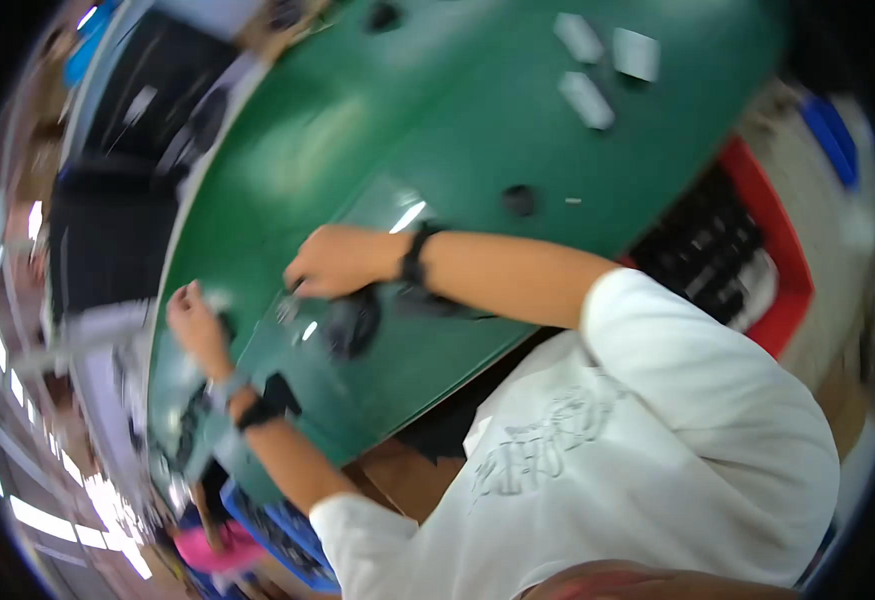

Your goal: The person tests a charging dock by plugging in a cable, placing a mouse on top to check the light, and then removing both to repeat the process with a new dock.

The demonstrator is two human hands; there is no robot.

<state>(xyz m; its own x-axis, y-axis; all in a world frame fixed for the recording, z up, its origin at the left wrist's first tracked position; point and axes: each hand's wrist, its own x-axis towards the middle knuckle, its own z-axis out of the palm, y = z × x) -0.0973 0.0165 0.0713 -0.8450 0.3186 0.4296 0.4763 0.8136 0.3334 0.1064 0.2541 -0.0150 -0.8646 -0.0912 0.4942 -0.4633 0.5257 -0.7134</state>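
Observation:
Over the green tabletop point(417, 170), my right hand point(342, 262) is closed, its fingertips pressed together around something small and dark that I cannot make out. A small shiny piece point(285, 308) shows just below those fingertips. Beside the right wrist lies a round black object point(350, 325), its kind blurred. My left hand point(195, 325) is farther left, near the table's edge, with its fingers curled. Motion blur hides what, if anything, it holds. Black bands circle both wrists.
Three white blocks point(587, 100) lie at the far right of the table, with a small black piece point(519, 200) nearer. A red crate point(782, 270) of dark parts stands to the right. At lower left are a blue crate point(282, 530) and a person in pink point(219, 548).

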